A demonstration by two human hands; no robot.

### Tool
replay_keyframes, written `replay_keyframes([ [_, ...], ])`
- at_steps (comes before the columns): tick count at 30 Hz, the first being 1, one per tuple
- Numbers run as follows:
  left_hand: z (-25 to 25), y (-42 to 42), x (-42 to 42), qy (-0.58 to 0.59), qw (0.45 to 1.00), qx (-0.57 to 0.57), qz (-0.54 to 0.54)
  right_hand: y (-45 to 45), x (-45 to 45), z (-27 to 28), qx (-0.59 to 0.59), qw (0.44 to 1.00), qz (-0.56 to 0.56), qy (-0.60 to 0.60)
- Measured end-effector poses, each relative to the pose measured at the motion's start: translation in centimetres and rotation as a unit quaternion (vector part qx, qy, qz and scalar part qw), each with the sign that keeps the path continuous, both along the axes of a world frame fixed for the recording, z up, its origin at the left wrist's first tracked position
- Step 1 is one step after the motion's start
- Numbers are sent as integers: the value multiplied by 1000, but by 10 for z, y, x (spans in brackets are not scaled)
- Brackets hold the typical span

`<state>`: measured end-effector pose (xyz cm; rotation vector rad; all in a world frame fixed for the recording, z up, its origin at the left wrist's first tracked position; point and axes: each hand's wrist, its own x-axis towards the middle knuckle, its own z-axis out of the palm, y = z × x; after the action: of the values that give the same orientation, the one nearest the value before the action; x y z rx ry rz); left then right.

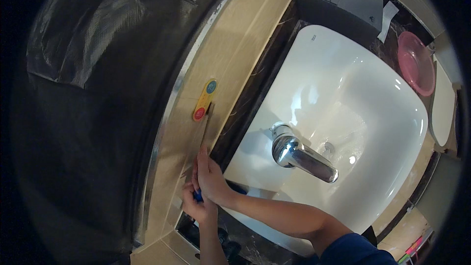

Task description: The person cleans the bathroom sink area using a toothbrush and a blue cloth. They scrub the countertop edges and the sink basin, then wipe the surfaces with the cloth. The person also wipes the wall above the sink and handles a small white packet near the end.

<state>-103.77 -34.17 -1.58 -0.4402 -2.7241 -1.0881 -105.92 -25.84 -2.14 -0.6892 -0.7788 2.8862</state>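
Observation:
My left hand (195, 204) is curled around the blue handle (198, 195) of a long, thin tool. My right hand (211, 182) overlaps it, with its fingers along the base of the narrow shaft (207, 127). The shaft's dark tip reaches the edge of a yellow sticker (204, 99) with a blue and a red disc, on the beige tiled wall (232, 59); whether the tip touches it I cannot tell. Most of the handle is hidden by my fingers. My right forearm crosses the corner of a white washbasin (371, 70), below a chrome faucet (301, 158).
A dark box (338, 11) with papers on top stands behind the basin, a pink plastic bowl (415, 64) beside it. Dark bottles (226, 241) sit on the black marble counter (257, 243) near my left forearm. Dark glossy sheeting (92, 117) covers the area beyond the metal edge (184, 66).

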Motion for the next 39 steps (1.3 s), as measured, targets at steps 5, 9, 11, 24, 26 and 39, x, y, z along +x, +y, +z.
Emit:
replay_keyframes([
  [5, 7, 20, 0, 7, 1000, -26, 6, 23, 5, 8, 17, 1000, -1, 23],
  [9, 17, 34, -12, 72, 997, -32, -21, 41, -6, 28, -28, 999, -29, -6],
  [11, 19, 23, -4, 69, 997, -15, -9, 22, -1, 20, -5, 997, -39, 64],
  [24, 37, 33, -10, 79, 996, -37, 3, 30, -8, 37, -33, 999, -32, 28],
  [26, 27, 12, -1, 66, 997, 15, 24, 11, 3, 33, -57, 997, -9, 44],
  [39, 14, 22, -1, 56, 997, 12, -58, 28, 7, 17, -5, 999, -24, 31],
])
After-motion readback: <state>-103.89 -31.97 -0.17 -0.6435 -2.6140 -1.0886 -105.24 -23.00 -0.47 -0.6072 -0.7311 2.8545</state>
